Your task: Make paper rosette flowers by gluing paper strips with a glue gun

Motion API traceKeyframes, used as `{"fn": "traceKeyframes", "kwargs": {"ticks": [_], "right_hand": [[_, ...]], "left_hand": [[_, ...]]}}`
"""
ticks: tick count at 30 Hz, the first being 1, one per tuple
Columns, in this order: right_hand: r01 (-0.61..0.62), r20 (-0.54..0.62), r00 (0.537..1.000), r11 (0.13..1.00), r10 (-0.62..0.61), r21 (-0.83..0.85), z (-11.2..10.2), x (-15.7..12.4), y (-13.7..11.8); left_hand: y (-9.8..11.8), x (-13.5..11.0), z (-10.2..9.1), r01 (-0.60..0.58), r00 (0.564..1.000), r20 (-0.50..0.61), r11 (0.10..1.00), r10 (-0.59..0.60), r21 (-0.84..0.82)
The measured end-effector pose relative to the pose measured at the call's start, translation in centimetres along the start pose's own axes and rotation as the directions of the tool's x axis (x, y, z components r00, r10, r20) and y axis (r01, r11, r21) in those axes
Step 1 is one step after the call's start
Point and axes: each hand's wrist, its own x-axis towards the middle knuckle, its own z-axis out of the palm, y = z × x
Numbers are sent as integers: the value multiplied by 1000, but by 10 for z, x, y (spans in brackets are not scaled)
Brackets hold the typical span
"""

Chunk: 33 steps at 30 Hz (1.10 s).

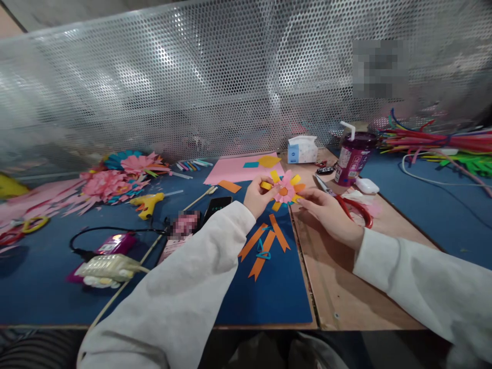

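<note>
A paper flower [285,190] with pink petals, an orange centre and yellow and orange loops around it is held between my two hands above the table. My left hand [262,196] pinches its left side, thumb near the centre. On the right edge, my right hand [326,212] grips the flower with thumb and fingertips. Below it on the blue surface lie orange paper strips [261,256] with notched ends, and thin blue paper scraps [263,253] rest on them. Red-handled scissors [351,205] lie just beyond my right hand.
A yellow glue gun [148,205], a phone [218,206] and a power strip [109,269] with cables lie left. Pink paper flowers [111,184] are heaped farther left. Pink paper [223,170], a tissue pack [302,149] and a purple cup [351,159] stand along the back by a perforated metal screen [192,77].
</note>
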Motion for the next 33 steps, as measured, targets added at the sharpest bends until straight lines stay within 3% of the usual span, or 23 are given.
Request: {"fn": "traceKeyframes", "kwargs": {"ticks": [4, 6, 9, 12, 14, 17, 19, 21, 23, 25, 29, 32, 33], "right_hand": [[170, -54, 981, 963, -185, -209, -5, 1, -4], [300, -54, 941, 896, -335, -327, -7, 0, -9], [508, -6, 789, 659, -614, -555, -10, -2, -17], [646, 175, 615, 363, -769, -672, -13, -5, -22], [710, 301, 551, 247, -778, -659, -15, -6, -21], [770, 446, 498, 143, -744, -621, -18, -6, -15], [789, 508, 457, 70, -730, -610, -20, -6, -12], [791, 536, 425, 10, -730, -612, -22, -5, -10], [785, 561, 411, -34, -718, -619, -25, -4, -9], [778, 604, 389, -102, -695, -619, -28, -3, -9], [764, 679, 276, -273, -681, -585, -30, -3, -12], [787, 704, 219, -304, -676, -537, -29, -5, -16], [792, 715, 217, -308, -665, -527, -29, -5, -17]], "left_hand": [[4, 1, 2, -13, 1000, 8, 999, 13, -40], [7, 0, 4, -47, 999, -16, 997, 46, -53], [19, -10, 10, -42, 993, -114, 996, 33, -78], [37, -31, 18, 163, 946, -244, 963, -214, -215], [50, -48, 21, 295, 890, -198, 851, -410, -434], [65, -66, 21, 410, 782, -106, 635, -614, -655], [70, -71, 19, 434, 723, -80, 540, -687, -721], [71, -70, 16, 427, 696, -93, 514, -712, -744], [69, -66, 13, 417, 701, -108, 528, -705, -740], [66, -62, 11, 408, 732, -105, 557, -673, -723], [57, -54, 6, 414, 773, -65, 579, -632, -703], [51, -52, 3, 430, 786, -26, 577, -617, -694], [49, -52, 3, 429, 806, -35, 625, -590, -652]]}}
